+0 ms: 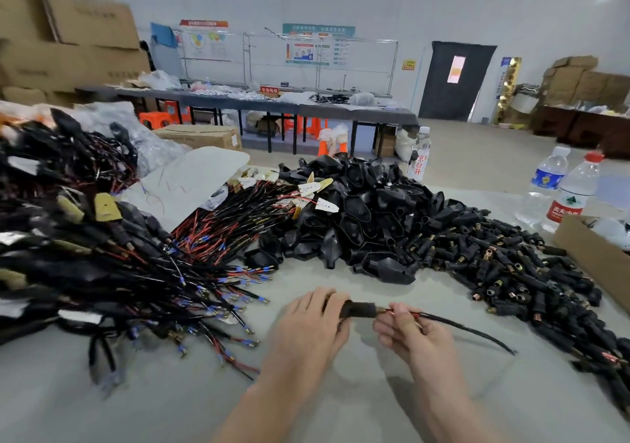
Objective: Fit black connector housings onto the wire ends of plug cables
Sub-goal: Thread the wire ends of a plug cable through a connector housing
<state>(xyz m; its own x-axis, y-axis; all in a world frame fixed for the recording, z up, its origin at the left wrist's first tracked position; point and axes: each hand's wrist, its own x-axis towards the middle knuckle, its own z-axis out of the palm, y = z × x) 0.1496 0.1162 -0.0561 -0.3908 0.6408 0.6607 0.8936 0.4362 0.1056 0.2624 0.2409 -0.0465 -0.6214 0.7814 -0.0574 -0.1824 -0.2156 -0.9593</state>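
While the left hand (308,323) curls its grip round a black connector housing (359,309) near the front middle of the tabletop (170,401), the right hand (414,335) pinches the red wire ends (392,311) of a plug cable (467,328) between thumb and fingertips, just at the housing's right-hand mouth. From that pinch the cable trails off to the right and down onto the tabletop. Wires and housing meet at the mouth, though blur makes it impossible to tell whether the wire tips are already inside or only touching the rim. I judge this to be the insertion step for this one cable: the housing is held roughly level and the wires are lined up with its opening. The next move calls for a straight push along the housing's axis, with both conductors held together so that neither splays or buckles at the rim, and a left grip firm enough to stop the housing twisting. Beyond the hands sits a heap of larger black shells (358,217), with a spread of small black connectors (511,272) to its right. A tangle of cables with blue-tipped wires (102,272) fills the left, so plenty of work appears to remain.
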